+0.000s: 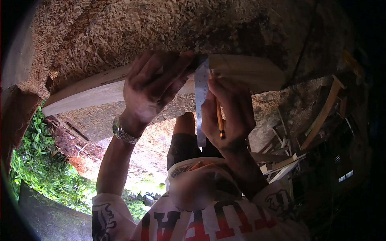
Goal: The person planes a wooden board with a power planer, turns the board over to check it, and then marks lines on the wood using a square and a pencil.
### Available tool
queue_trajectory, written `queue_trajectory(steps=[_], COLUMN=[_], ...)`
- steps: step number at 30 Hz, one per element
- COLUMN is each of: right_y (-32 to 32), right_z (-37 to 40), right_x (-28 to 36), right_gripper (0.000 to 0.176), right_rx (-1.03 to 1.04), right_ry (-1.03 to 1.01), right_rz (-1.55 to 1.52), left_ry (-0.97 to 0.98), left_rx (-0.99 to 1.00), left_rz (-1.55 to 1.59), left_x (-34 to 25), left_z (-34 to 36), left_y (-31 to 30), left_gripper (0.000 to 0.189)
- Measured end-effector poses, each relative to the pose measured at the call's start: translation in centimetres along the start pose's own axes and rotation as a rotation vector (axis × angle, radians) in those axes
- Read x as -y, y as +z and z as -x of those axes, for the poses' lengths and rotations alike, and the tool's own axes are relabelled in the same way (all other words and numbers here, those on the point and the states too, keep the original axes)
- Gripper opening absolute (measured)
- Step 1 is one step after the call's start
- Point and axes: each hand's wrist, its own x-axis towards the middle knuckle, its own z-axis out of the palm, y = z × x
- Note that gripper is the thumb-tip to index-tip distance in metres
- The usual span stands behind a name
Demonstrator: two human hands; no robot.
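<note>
A long curved wooden board (90, 94) lies across the upper middle among wood shavings. A metal ruler blade (201, 96), apparently part of a square, crosses it, its lower end sticking out past the board's near edge. My left hand (150, 82), with a watch (122, 131) on its wrist, presses the dark stock of the square against the board, fingers bent over both. Close on the blade's right side, my right hand (231, 108) grips a yellow pencil (220, 118). The pencil's tip end points at the board beside the blade.
Wood shavings (92, 36) cover the surface beyond the board. Thin wooden offcuts (285, 162) are piled at the right, near a longer curved strip (323, 114). Green plants (36, 140) show at the lower left, beside a dark wooden edge (18, 116).
</note>
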Motion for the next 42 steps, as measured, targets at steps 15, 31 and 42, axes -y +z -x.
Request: queue_trajectory(steps=[15, 31, 42], right_y=[-0.4, -0.3, -0.4], right_z=[0.9, 0.3, 0.5], right_x=[0.6, 0.4, 0.1], right_gripper=[0.032, 0.025, 0.035], right_rx=[-0.043, -0.051, -0.022], right_ry=[0.066, 0.087, 0.086], right_rz=[-0.072, -0.061, -0.107], left_ry=[-0.042, -0.052, -0.083], left_rx=[0.019, -0.056, -0.017], left_rz=[0.035, 0.062, 0.092], left_x=[-0.1, -0.2, -0.4], left_z=[0.2, -0.3, -0.4], left_y=[-0.1, 0.3, -0.1], left_gripper=[0.042, 0.043, 0.040])
